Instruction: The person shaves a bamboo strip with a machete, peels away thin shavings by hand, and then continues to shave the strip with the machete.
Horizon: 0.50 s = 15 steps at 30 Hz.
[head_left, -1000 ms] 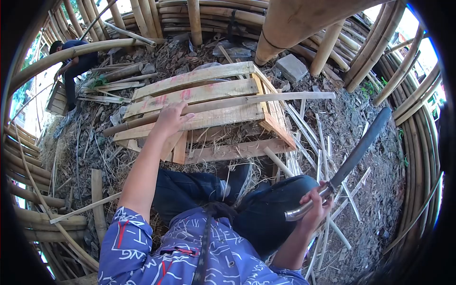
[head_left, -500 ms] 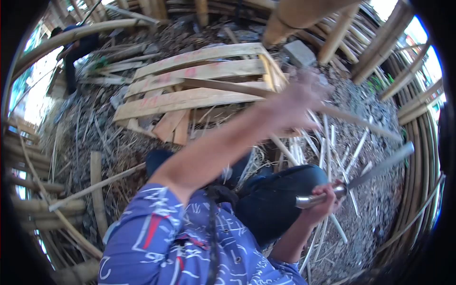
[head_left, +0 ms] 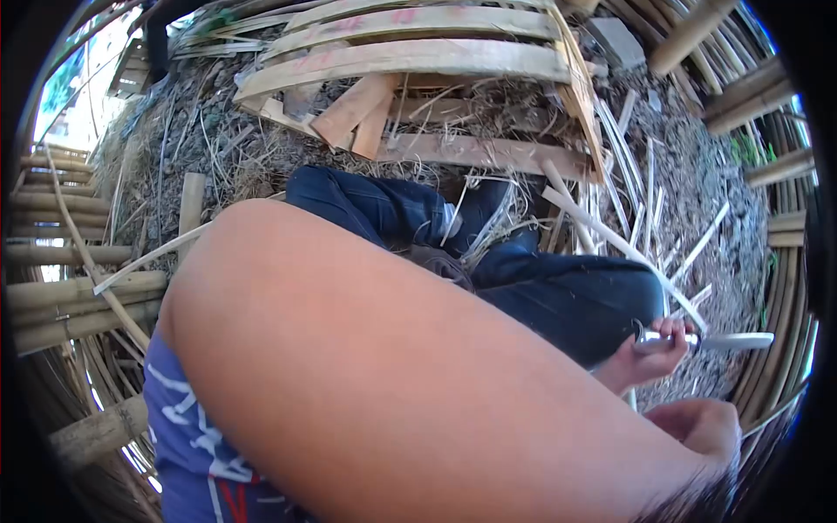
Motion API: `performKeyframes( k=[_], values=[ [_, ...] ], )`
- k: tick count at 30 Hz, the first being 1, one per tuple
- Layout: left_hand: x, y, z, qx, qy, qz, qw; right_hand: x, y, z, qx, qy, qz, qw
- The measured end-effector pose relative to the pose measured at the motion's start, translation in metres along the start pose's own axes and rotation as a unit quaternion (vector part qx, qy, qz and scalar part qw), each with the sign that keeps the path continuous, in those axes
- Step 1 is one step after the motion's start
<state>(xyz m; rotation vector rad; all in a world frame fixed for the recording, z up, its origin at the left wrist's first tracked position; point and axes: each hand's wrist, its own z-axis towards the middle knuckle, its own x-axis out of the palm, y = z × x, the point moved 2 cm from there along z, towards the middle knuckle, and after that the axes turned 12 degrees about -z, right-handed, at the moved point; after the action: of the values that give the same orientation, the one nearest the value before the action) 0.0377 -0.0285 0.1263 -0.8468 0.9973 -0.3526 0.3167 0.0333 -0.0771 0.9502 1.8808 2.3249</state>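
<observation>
My right hand [head_left: 660, 353] is closed around the handle of a knife [head_left: 737, 341] beside my right knee, and its blade points right. My left arm [head_left: 418, 375] crosses the whole lower view from left to right. At its end, my left hand [head_left: 702, 427] is bent at the lower right, below the knife; its fingers are mostly hidden, so what it holds, if anything, does not show. A pale bamboo strip [head_left: 623, 248] slants past my right knee, close to the knife handle.
A slatted wooden frame [head_left: 418, 61] lies ahead of my crossed legs [head_left: 558, 296], with loose boards [head_left: 353, 113] by it. Thin strips litter the stony ground on the right. Bamboo poles [head_left: 83, 296] line the left, more stand at right. A grey block [head_left: 616, 44] sits behind the frame.
My left arm has swung down and nearer the camera, from over the wooden frame to the lower right. The long strip at that hand no longer shows there. The knife now lies more level.
</observation>
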Motion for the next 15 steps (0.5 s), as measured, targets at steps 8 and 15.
performKeyframes(
  k=[8,15],
  values=[
    [0.043,-0.051,-0.052,-0.084,0.027,0.016,0.996,-0.006,0.017,-0.023,0.011,0.048,0.099,0.994],
    [0.079,-0.067,-0.072,-0.098,-0.003,0.015,0.995,0.016,0.008,-0.032,-0.055,0.015,-0.029,0.998]
  ],
)
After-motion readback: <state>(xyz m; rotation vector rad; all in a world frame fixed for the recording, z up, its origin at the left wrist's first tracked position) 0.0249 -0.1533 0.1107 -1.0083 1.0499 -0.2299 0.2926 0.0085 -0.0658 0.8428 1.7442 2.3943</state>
